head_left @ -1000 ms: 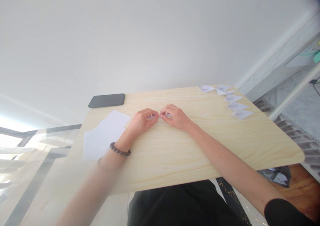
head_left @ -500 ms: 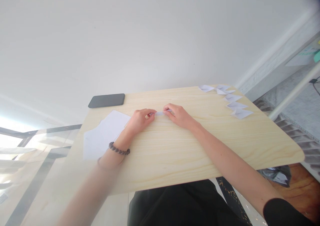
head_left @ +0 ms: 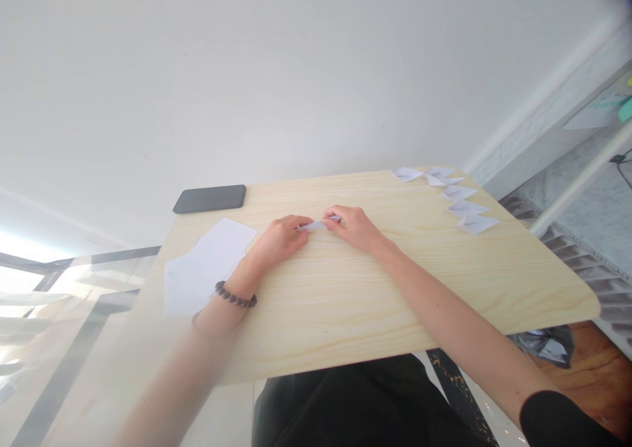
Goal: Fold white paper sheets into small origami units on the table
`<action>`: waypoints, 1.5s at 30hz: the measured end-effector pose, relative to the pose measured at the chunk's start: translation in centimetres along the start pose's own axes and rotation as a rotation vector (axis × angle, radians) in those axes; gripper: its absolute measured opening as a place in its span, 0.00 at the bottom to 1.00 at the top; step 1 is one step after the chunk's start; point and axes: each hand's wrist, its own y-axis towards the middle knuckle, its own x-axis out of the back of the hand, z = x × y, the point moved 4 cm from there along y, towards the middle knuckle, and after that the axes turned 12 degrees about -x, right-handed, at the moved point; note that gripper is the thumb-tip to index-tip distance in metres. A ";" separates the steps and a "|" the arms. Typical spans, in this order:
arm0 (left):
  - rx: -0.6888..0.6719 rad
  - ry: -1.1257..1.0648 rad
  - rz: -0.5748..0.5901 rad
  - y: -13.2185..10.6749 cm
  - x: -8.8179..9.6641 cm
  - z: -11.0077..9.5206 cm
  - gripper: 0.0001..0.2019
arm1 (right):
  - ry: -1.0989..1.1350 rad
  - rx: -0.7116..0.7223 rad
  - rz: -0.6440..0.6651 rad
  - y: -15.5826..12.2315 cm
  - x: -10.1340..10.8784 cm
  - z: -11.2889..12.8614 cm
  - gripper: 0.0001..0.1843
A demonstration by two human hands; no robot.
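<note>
A small folded strip of white paper (head_left: 315, 225) spans the gap between my hands, over the middle of the table. My left hand (head_left: 282, 239) pinches its left end between thumb and fingers, and a beaded bracelet (head_left: 235, 295) circles that wrist. At the other end, my right hand (head_left: 348, 225) grips the paper with thumb and forefinger; a bit of white shows between the fingers. Parts of the paper are hidden by the fingers. Sheets of white paper (head_left: 205, 262) lie flat beside my left forearm.
A dark phone (head_left: 210, 199) rests at the table's back left corner. Several folded white paper boats (head_left: 464, 209) are lined up at the back right of the wooden table (head_left: 419, 302). Behind stands a white wall (head_left: 296, 72). A dark bag (head_left: 548, 346) sits below the right edge.
My left fingers have straightened and shifted slightly along the paper strip, which now tilts a little more. The right hand has barely moved.
</note>
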 end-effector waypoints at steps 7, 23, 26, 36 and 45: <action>0.026 0.047 -0.011 0.1 -0.3 -0.2 0.10 | -0.008 0.077 0.019 -0.2 -1.3 0.6 0.05; -0.129 0.016 0.107 -0.1 -0.5 0.8 0.25 | -0.006 -0.060 0.009 0.4 0.7 -0.5 0.09; -0.117 0.032 0.094 -0.1 -0.5 0.7 0.22 | -0.027 -0.071 -0.008 0.3 0.7 -0.9 0.10; -0.062 0.066 -0.037 0.1 -0.2 -0.3 0.11 | -0.016 0.000 0.009 -0.1 -1.1 -0.1 0.10; -0.149 0.102 -0.009 0.3 -0.2 0.1 0.12 | -0.069 0.142 -0.003 0.0 -0.2 0.8 0.07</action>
